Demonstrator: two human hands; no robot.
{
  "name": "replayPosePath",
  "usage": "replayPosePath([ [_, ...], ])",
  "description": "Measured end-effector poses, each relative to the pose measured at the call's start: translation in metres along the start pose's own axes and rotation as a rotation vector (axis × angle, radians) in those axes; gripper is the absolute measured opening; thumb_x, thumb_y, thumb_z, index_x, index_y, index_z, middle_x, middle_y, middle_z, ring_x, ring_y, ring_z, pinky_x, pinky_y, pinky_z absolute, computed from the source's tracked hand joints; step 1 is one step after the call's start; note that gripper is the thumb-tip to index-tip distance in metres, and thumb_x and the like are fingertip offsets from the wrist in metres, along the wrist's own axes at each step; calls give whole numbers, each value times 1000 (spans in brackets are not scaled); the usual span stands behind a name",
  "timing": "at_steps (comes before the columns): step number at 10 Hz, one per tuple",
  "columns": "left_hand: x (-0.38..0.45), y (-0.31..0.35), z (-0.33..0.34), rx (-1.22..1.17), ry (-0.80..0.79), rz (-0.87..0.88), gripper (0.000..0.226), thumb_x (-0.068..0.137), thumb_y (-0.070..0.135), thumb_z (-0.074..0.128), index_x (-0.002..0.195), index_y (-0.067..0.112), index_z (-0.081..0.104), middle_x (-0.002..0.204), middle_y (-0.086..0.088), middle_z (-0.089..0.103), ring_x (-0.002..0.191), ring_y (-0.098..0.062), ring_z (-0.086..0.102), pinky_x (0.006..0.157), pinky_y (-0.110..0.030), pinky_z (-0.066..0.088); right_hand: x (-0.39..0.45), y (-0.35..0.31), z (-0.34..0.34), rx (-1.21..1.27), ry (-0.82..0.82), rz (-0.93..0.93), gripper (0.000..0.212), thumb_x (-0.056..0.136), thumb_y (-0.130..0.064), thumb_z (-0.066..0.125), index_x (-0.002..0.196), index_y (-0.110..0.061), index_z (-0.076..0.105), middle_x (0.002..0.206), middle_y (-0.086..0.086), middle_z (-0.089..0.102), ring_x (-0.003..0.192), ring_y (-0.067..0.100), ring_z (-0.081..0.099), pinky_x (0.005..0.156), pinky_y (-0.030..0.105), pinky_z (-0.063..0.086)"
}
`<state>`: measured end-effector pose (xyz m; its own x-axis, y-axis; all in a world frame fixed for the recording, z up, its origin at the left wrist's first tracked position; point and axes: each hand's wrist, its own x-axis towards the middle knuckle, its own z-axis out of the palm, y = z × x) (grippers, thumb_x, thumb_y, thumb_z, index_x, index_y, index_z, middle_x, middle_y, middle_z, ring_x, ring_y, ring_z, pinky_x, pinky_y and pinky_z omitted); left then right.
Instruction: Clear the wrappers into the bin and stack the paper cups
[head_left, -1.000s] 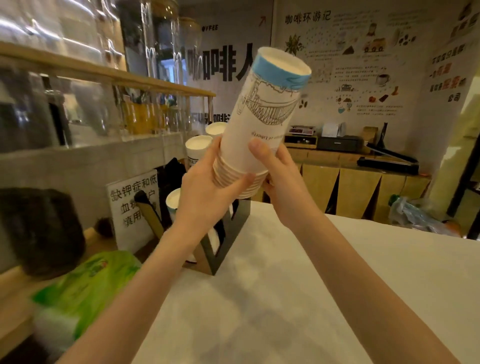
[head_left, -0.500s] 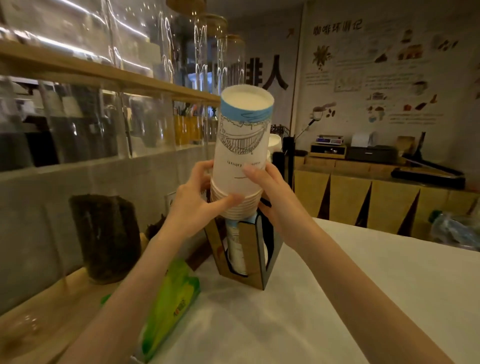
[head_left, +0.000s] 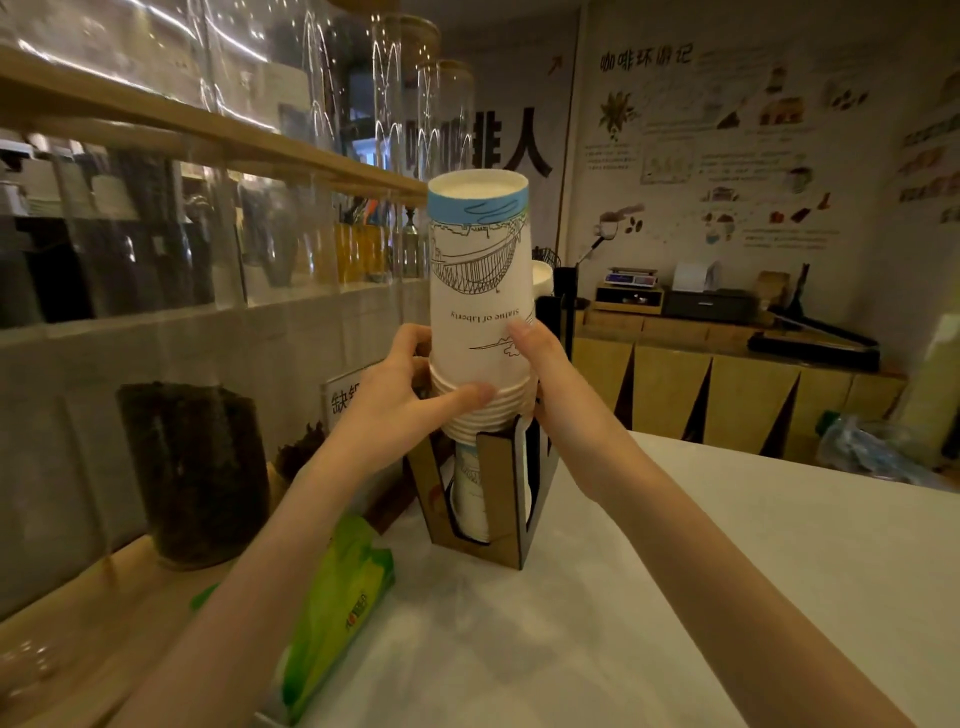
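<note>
A stack of upside-down white paper cups (head_left: 480, 291) with a blue band and a line drawing stands upright over a brown cardboard cup holder (head_left: 501, 499). My left hand (head_left: 400, 400) grips the stacked rims from the left, thumb across the front. My right hand (head_left: 545, 379) holds the stack from the right, fingers on its side. The lowest rims sit at the holder's top opening, and more cups (head_left: 470, 493) show inside the holder through its cut-out.
A green plastic pack (head_left: 337, 608) lies on the white counter (head_left: 649, 597) near my left forearm. A dark-filled glass jar (head_left: 192, 473) stands at the left on a wooden ledge. Glass jars line the shelf above. A crumpled plastic bag (head_left: 872, 447) lies far right.
Both hands have brought the cup stack from tilted to upright and lowered it onto the top of the cardboard holder. The view has shifted closer to the holder.
</note>
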<state>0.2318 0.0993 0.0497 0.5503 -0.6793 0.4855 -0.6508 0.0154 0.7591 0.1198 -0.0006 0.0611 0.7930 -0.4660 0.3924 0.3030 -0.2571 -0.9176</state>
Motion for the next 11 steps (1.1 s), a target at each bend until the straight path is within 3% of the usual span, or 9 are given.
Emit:
replayPosePath([
  [1, 0, -5, 0, 17, -4, -17, 53, 66, 39, 72, 107, 34, 37, 94, 27, 54, 88, 8, 54, 69, -14, 40, 1, 9, 1, -37, 17, 50, 54, 88, -50, 38, 138, -31, 33, 136, -5, 49, 129, 17, 42, 110, 39, 30],
  [3, -1, -20, 1, 200, -50, -86, 63, 66, 49, 70, 121, 23, 50, 115, 10, 59, 100, -6, 54, 68, -12, 38, -4, 30, 4, -6, 33, 212, 53, 93, -48, 28, 142, -29, 26, 138, -8, 40, 130, 12, 34, 103, 29, 25],
  [4, 0, -21, 2, 248, -64, -62, 57, 68, 52, 65, 117, 24, 58, 112, 11, 62, 97, -6, 55, 68, -13, 38, -3, 46, 5, -8, 65, 266, 56, 92, -53, 24, 144, -31, 22, 152, 0, 31, 140, 20, 26, 111, 37, 21],
  [5, -1, -18, 2, 214, 6, -30, 59, 66, 47, 70, 117, 24, 55, 115, 9, 60, 99, -3, 53, 73, -14, 38, 0, 63, 4, 24, 48, 311, 60, 91, -55, 17, 146, -30, 17, 156, -3, 22, 144, 20, 18, 118, 42, 14],
  [6, 0, -12, 7, 89, 116, 11, 64, 67, 34, 75, 124, 24, 46, 109, 13, 53, 87, 10, 48, 64, -1, 39, -1, 84, -1, -7, 32, 352, 65, 89, -59, 13, 146, -28, 18, 156, -2, 21, 144, 22, 18, 118, 46, 12],
  [7, 2, -5, 8, 72, 188, 36, 77, 70, 33, 72, 135, 28, 31, 109, 13, 48, 98, 0, 45, 69, -6, 35, -3, 102, -1, -91, 71, 322, 69, 84, -66, 17, 139, -28, 37, 144, -1, 42, 137, 22, 33, 113, 39, 25],
  [8, 3, -4, 12, 108, 173, 46, 66, 74, 33, 69, 132, 30, 38, 117, 10, 52, 103, -4, 43, 69, -9, 33, -6, 112, -6, -141, 69, 277, 61, 89, -59, 18, 132, -27, 47, 132, -1, 53, 129, 20, 44, 109, 35, 30],
  [10, 13, 8, 8, 281, 90, -18, 50, 72, 33, 71, 117, 23, 51, 128, -5, 52, 99, -15, 45, 69, -22, 39, -2, 100, -28, -267, -60, 388, 56, 93, -53, 15, 139, -28, 35, 141, 4, 45, 131, 23, 40, 97, 27, 25],
  [11, 23, 25, 12, 468, 49, -70, 56, 71, 37, 70, 119, 20, 47, 135, -8, 42, 114, -23, 42, 86, -34, 39, -6, 77, -47, -401, -97, 365, 57, 92, -53, 23, 137, -22, 39, 134, 10, 53, 114, 24, 53, 92, 29, 37],
])
